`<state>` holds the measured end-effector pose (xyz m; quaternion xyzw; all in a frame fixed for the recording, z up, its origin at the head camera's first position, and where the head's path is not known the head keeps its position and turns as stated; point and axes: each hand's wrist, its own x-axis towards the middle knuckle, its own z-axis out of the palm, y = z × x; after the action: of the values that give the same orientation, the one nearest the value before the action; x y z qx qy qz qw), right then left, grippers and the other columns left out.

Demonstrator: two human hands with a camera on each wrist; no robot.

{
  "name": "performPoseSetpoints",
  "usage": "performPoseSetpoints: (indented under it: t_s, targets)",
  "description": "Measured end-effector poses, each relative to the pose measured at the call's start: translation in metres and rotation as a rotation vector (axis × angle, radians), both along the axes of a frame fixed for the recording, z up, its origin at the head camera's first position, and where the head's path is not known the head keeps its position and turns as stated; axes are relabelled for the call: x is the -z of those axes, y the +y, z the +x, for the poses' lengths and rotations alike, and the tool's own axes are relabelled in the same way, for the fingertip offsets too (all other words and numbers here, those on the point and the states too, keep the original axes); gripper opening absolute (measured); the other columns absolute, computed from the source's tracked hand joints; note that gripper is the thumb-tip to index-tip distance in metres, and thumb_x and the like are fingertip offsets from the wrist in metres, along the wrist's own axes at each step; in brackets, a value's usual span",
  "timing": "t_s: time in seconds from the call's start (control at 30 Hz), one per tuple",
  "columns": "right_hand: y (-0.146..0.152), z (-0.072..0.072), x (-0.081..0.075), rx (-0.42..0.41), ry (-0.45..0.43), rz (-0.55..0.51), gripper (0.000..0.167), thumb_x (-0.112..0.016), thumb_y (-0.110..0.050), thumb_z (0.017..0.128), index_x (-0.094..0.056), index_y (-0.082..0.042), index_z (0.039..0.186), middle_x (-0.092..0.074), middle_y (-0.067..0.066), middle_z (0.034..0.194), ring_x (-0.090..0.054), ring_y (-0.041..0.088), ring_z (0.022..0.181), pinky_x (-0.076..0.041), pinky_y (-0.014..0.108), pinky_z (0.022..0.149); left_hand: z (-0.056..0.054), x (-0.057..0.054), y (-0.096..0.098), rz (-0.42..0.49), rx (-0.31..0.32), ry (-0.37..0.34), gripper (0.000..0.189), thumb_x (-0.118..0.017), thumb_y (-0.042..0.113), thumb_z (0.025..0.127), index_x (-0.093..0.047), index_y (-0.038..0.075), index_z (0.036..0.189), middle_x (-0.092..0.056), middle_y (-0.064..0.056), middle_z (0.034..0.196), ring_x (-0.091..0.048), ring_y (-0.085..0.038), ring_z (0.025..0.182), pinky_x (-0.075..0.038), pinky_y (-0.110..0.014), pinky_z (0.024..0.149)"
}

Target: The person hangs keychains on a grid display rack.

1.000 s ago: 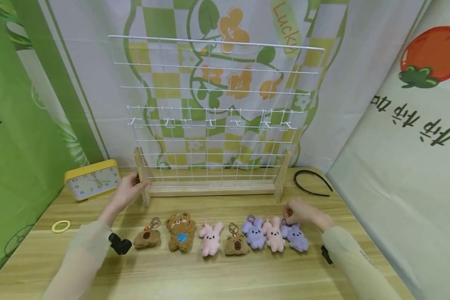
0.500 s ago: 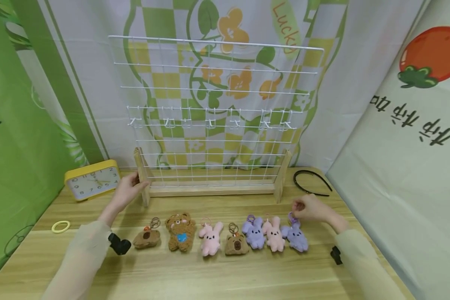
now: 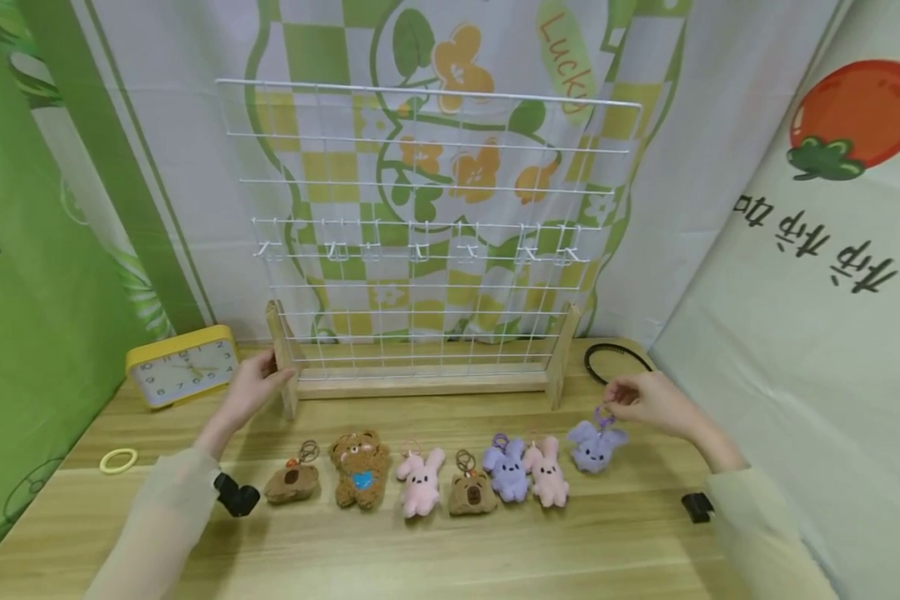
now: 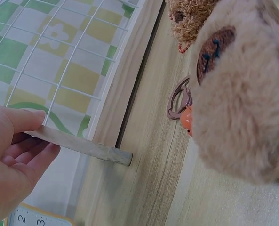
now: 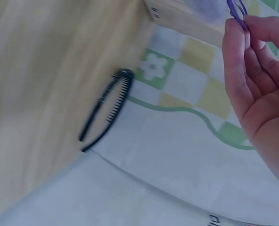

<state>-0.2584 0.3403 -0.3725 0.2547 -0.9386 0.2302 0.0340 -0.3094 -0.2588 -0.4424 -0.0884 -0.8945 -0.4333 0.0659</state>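
Observation:
My right hand [image 3: 660, 404] pinches the purple ring of a purple plush keychain [image 3: 594, 448], which hangs below the fingers at the right end of the row. In the right wrist view, thumb and fingertips meet on the purple ring [image 5: 239, 15]. My left hand [image 3: 251, 390] grips the left wooden leg [image 3: 283, 367] of a white wire grid rack [image 3: 420, 312]; the left wrist view has the thumb above the leg [image 4: 90, 148] and the fingers below it. White hooks [image 3: 418, 252] line one level of the grid.
More plush keychains lie in front of the rack: a brown bear [image 3: 360, 471], pink bunnies [image 3: 420, 485], brown capybaras [image 3: 472, 493] and another purple one [image 3: 507, 473]. A yellow clock [image 3: 183, 367] and yellow ring [image 3: 118, 460] are at left. A black headband [image 5: 113, 101] lies at right.
My right hand has moved right and a little away, lifting the purple plush keychain by its ring out of the row. My left hand stays on the rack's leg.

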Motion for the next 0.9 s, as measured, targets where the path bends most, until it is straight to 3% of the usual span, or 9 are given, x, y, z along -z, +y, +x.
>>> performPoseSetpoints:
  t_s: [0.23,0.47,0.67,0.9]
  targets:
    - [-0.002,-0.006,-0.029,0.024,0.146,-0.057,0.007,-0.072,0.001,0.085,-0.069,-0.005,0.085,-0.071,0.004,0.078,-0.058,-0.006,0.072,-0.058,0.021,0.062,0.0,0.0,0.0,-0.007,0.0,0.0,0.046,-0.054,0.013,0.102,-0.045,-0.013,0.14,-0.057,-0.036,0.132,-0.057,-0.048,0.123,-0.052,-0.056,0.099]
    - [-0.015,-0.013,-0.07,0.054,0.255,-0.079,0.005,-0.071,0.0,0.087,-0.069,-0.004,0.087,-0.072,0.007,0.082,-0.058,-0.009,0.074,-0.058,0.016,0.065,0.0,0.003,0.001,-0.002,-0.001,0.002,0.045,-0.054,0.011,0.102,-0.046,-0.013,0.139,-0.057,-0.036,0.131,-0.057,-0.049,0.122,-0.052,-0.056,0.1]
    - [-0.032,-0.02,-0.103,0.035,0.335,-0.107,0.005,-0.072,0.002,0.086,-0.07,-0.003,0.087,-0.073,0.01,0.084,-0.058,-0.01,0.076,-0.056,0.01,0.067,-0.001,0.004,0.001,0.005,-0.011,0.005,0.044,-0.055,0.01,0.102,-0.047,-0.014,0.138,-0.057,-0.037,0.131,-0.057,-0.049,0.122,-0.052,-0.056,0.1]
    - [-0.049,-0.038,-0.128,0.009,0.435,-0.163,0.006,-0.07,0.005,0.085,-0.071,0.0,0.088,-0.073,0.012,0.084,-0.055,-0.015,0.076,-0.053,0.005,0.068,-0.002,0.004,0.001,0.002,-0.011,0.02,0.043,-0.055,0.01,0.101,-0.049,-0.014,0.136,-0.058,-0.036,0.129,-0.059,-0.048,0.12,-0.054,-0.054,0.098]
